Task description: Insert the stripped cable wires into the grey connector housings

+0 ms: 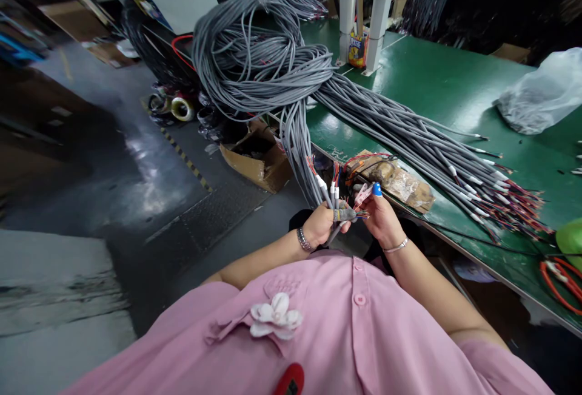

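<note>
My left hand (319, 224) is closed around the ends of several grey cables (297, 146), which hang down from a large coil. Their ends have white sleeves (321, 181) and fan out into thin coloured wires (362, 215). A grey wrapped piece lies across these fingers; I cannot tell whether it covers a finger or a cable. Just to the right, my right hand (382, 220) pinches a small pale pink clip-like tool (364, 193) beside the wire ends. A blue fingertip cover (377, 189) sits on one of its digits.
The grey cable coil (254, 61) rests at the green table's (436, 73) left end. A cable bundle (409, 134) stretches right across it. A taped brown block (400, 182) lies at the near edge. An open carton (261, 161) stands below; a plastic bag (541, 91) lies right.
</note>
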